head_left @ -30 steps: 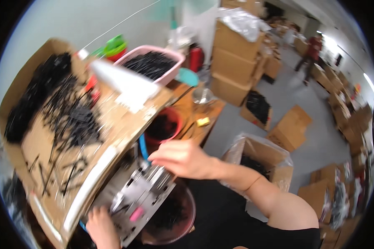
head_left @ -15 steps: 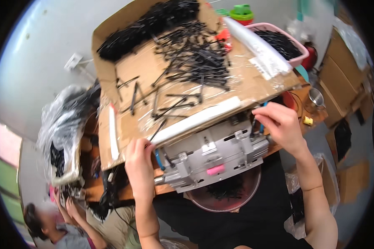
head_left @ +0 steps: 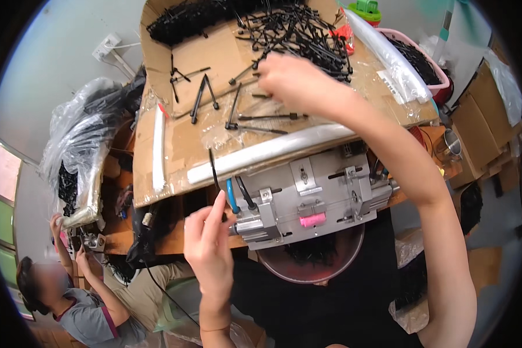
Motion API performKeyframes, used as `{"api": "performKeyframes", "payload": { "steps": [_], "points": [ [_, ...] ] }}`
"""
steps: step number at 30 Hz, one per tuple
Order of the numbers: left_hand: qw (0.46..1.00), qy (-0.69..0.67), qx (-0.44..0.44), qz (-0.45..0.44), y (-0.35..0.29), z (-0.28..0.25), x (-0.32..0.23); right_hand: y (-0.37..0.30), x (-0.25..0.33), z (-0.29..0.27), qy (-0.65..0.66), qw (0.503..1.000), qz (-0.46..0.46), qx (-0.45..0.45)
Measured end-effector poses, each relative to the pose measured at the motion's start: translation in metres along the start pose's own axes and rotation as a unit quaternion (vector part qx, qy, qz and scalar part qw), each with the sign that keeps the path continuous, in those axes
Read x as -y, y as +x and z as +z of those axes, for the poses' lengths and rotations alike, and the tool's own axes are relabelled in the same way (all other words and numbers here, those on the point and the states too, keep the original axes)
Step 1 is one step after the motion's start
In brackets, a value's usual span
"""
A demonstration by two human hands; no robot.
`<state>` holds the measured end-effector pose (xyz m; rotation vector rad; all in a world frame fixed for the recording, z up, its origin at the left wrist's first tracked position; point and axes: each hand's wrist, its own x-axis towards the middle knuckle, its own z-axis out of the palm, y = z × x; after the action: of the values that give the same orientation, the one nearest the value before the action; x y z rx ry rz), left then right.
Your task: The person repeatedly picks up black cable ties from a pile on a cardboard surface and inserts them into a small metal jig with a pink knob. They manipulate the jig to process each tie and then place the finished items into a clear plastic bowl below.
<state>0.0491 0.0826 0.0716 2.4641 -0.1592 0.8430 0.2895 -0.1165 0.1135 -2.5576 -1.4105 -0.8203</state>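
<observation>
My left hand [head_left: 209, 249], in front of the metal fixture's left end, is closed with a thin black plastic rod [head_left: 213, 168] standing up from its fingertips. Over the cardboard sheet [head_left: 174, 145], my right hand [head_left: 293, 81] has its fingers curled down among loose black rods [head_left: 267, 118]; what its fingertips hold, if anything, is hidden. Most of the rods have small knobbed ends and lie in a loose heap [head_left: 307, 35] behind that hand. The silver metal fixture [head_left: 296, 197] carries two clamp blocks, and a pink piece [head_left: 313, 220] sits at its front edge.
A bowl [head_left: 272, 272] with black pieces is beneath the fixture. A clear plastic roll [head_left: 383, 52] and a pink basket [head_left: 443, 78] of black rods lie at the back right. A white strip [head_left: 272, 152] edges the cardboard. Another person [head_left: 87, 313] works at the lower left.
My right hand has left the fixture's right end and moved up and left over the loose rods. My left hand has drawn down toward me, off the cardboard's edge, with the rod.
</observation>
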Motion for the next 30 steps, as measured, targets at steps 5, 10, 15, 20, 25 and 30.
{"api": "performKeyframes", "payload": {
  "steps": [5,10,15,20,25,30],
  "points": [
    [0.993,-0.047,0.104,0.022,-0.062,0.031,-0.033,-0.029,0.028,-0.052,0.181,0.956,0.185,-0.138],
    [0.982,-0.039,0.177,0.047,-0.087,0.078,-0.059,-0.095,0.041,-0.082,0.449,0.826,0.286,-0.185],
    [0.979,0.004,0.191,0.063,-0.085,0.087,-0.062,-0.142,0.077,-0.100,0.467,0.757,0.356,-0.286],
    [0.975,0.010,0.215,0.054,-0.084,0.086,-0.060,-0.172,0.109,-0.088,0.415,0.810,0.321,-0.262],
    [0.968,-0.026,0.241,0.061,-0.064,0.061,-0.054,-0.199,0.168,-0.046,0.303,0.903,0.261,-0.156],
    [0.994,-0.045,0.103,-0.011,-0.042,0.032,-0.048,-0.213,0.201,-0.011,0.337,0.903,0.254,-0.075]
  ]
}}
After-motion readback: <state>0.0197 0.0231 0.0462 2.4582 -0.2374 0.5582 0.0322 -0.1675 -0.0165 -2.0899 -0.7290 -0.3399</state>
